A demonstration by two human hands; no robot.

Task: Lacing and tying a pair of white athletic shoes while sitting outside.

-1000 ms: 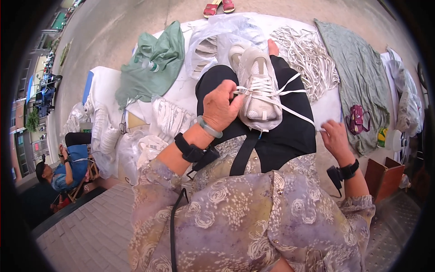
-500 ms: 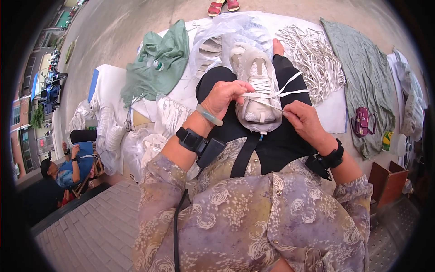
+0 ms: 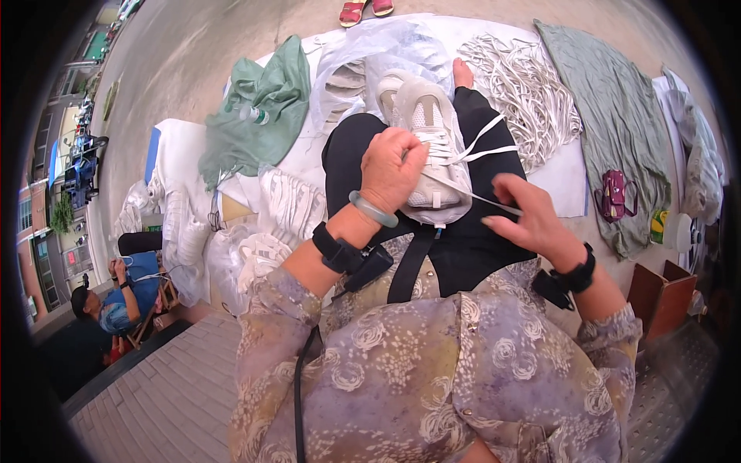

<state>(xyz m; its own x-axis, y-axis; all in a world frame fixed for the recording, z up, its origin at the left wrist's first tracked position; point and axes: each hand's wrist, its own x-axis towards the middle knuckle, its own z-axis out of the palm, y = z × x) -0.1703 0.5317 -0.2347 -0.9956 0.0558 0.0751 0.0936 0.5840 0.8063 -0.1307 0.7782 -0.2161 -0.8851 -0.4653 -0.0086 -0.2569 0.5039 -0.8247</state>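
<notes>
Head view: on our lap rests a pale sneaker (image 3: pixel 441 148), toward the middle of the scene. Our left hand (image 3: pixel 390 168) curls its fingers at the shoe's left side; we cannot tell what it pinches. Our right hand (image 3: pixel 542 222) has thumb and forefinger spread, a white lace (image 3: pixel 492 202) running between; its grip is unclear. Far right lies a lace pile (image 3: pixel 521 100).

The shoe (image 3: pixel 434 194) has matt mesh and smooth panels, the laces (image 3: pixel 441 147) woven cloth, the far bag (image 3: pixel 409 46) glossy plastic.
</notes>
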